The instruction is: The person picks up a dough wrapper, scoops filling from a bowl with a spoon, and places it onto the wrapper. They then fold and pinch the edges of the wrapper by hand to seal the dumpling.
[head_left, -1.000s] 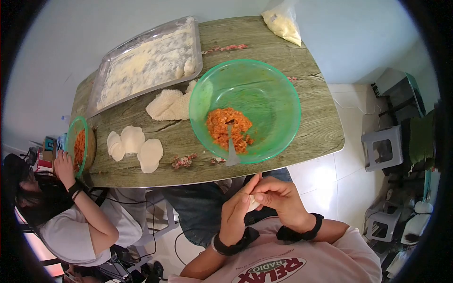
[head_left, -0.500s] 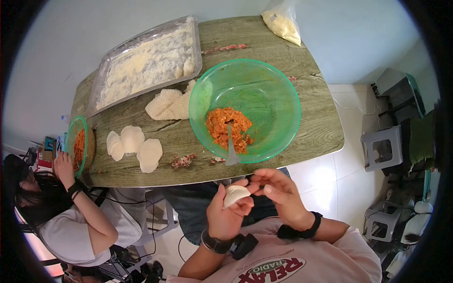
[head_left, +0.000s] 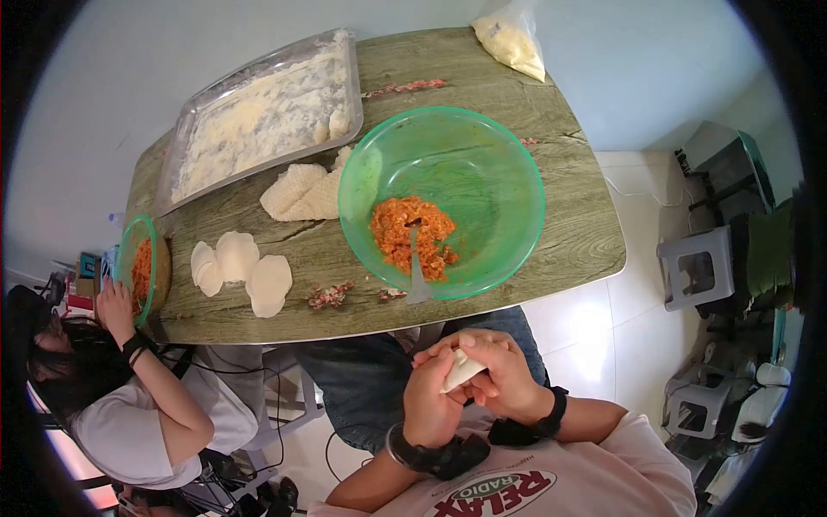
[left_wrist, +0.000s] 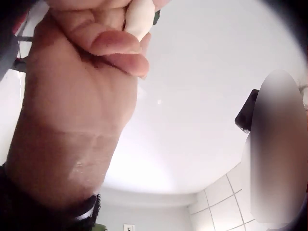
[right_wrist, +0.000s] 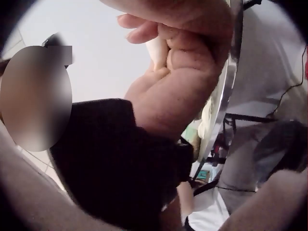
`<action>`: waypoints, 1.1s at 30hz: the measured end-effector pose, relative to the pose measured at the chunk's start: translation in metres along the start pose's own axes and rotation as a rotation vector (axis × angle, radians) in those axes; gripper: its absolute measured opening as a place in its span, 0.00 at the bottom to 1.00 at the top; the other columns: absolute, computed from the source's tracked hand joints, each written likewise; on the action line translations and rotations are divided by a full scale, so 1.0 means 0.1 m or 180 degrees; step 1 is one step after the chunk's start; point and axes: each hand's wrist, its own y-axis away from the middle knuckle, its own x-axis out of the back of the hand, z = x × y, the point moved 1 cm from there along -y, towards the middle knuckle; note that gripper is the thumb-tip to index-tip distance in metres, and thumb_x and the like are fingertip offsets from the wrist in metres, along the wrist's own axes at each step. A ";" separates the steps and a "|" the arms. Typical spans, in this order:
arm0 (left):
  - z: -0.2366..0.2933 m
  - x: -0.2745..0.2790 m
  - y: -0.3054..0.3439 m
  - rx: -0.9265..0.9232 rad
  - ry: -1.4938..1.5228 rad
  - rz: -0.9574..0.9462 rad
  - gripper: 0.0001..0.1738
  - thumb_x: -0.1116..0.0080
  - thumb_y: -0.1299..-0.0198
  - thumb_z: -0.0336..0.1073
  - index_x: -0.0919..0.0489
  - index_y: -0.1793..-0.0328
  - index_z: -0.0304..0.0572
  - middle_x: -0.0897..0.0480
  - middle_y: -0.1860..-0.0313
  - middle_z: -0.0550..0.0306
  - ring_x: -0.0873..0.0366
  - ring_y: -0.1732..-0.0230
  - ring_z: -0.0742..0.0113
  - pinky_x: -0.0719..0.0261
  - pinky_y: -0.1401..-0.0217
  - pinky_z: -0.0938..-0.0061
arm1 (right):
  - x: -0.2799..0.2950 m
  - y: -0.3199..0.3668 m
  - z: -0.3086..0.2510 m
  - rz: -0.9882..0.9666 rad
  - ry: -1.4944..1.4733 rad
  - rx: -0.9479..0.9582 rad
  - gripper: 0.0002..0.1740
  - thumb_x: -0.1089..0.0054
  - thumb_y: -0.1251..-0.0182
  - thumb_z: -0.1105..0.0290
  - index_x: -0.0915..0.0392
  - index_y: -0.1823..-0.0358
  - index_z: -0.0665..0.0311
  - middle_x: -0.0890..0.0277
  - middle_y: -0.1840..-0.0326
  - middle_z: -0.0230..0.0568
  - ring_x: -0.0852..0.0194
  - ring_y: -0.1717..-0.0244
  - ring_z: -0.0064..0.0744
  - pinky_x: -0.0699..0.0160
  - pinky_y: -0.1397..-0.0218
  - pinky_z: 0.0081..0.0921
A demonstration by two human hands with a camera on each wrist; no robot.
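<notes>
In the head view a folded white dumpling sits between both hands, close in front of the chest and below the table edge. My left hand grips it from the left, its thumb against the wrapper. From the other side my right hand closes on it, thumb pressing along the top edge. Curled fingers lie around the dumpling in the left wrist view. Its pale end shows between the hands in the right wrist view. The fingers hide much of it.
On the table stands a green bowl with orange filling and a spoon. Several round wrappers, a cloth and a floured tray lie to the left. Another person sits at left beside a second bowl.
The hands were together, then drew apart with the folded dumpling showing on the left fingers. Now they have come back together, both gripping the dumpling.
</notes>
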 end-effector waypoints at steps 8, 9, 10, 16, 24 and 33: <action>0.01 -0.16 0.01 -0.0937 -0.1051 0.0258 0.27 0.66 0.29 0.45 0.22 0.56 0.26 0.17 0.63 0.44 0.24 0.77 0.68 0.28 0.74 0.78 | 0.03 0.04 0.11 0.0534 0.0807 0.0684 0.18 0.49 0.33 0.61 0.20 0.62 0.71 0.18 0.65 0.41 0.35 0.86 0.15 0.40 0.88 0.12; 0.00 -0.16 0.00 -0.1143 -0.1252 0.0309 0.27 0.65 0.29 0.45 0.21 0.59 0.26 0.16 0.66 0.45 0.23 0.77 0.69 0.28 0.74 0.78 | -0.02 0.06 0.07 0.0614 0.0866 0.0670 0.17 0.49 0.33 0.62 0.20 0.63 0.71 0.18 0.67 0.40 0.35 0.86 0.14 0.41 0.88 0.12; -0.03 -0.16 -0.01 -0.1142 -0.1253 0.0304 0.27 0.65 0.29 0.45 0.21 0.59 0.26 0.16 0.66 0.45 0.23 0.77 0.69 0.28 0.74 0.78 | -0.04 0.08 0.05 0.0694 0.0925 0.0655 0.16 0.48 0.34 0.63 0.21 0.63 0.71 0.18 0.68 0.38 0.36 0.87 0.14 0.41 0.88 0.12; -0.08 -0.16 -0.01 -0.1531 -0.1397 0.0670 0.28 0.63 0.29 0.45 0.19 0.66 0.28 0.16 0.73 0.48 0.22 0.77 0.70 0.28 0.75 0.80 | 0.04 0.03 0.20 0.0650 0.0916 0.0960 0.12 0.47 0.35 0.67 0.21 0.63 0.71 0.19 0.70 0.36 0.34 0.82 0.13 0.38 0.83 0.13; -0.04 -0.11 -0.07 -0.1068 -0.1066 0.0603 0.28 0.65 0.29 0.49 0.22 0.57 0.28 0.17 0.66 0.48 0.23 0.75 0.70 0.26 0.72 0.79 | 0.02 -0.02 0.08 0.0706 0.0956 0.0750 0.13 0.48 0.33 0.65 0.22 0.59 0.69 0.21 0.68 0.34 0.32 0.76 0.13 0.37 0.79 0.12; 0.16 0.02 -0.05 -0.1697 -0.2497 -0.0011 0.27 0.51 0.36 0.53 0.26 0.44 0.36 0.23 0.46 0.46 0.25 0.45 0.54 0.29 0.42 0.65 | 0.02 -0.03 0.07 0.0006 -0.0594 0.0126 0.37 0.69 0.28 0.41 0.40 0.35 0.66 0.37 0.34 0.48 0.36 0.35 0.38 0.35 0.35 0.37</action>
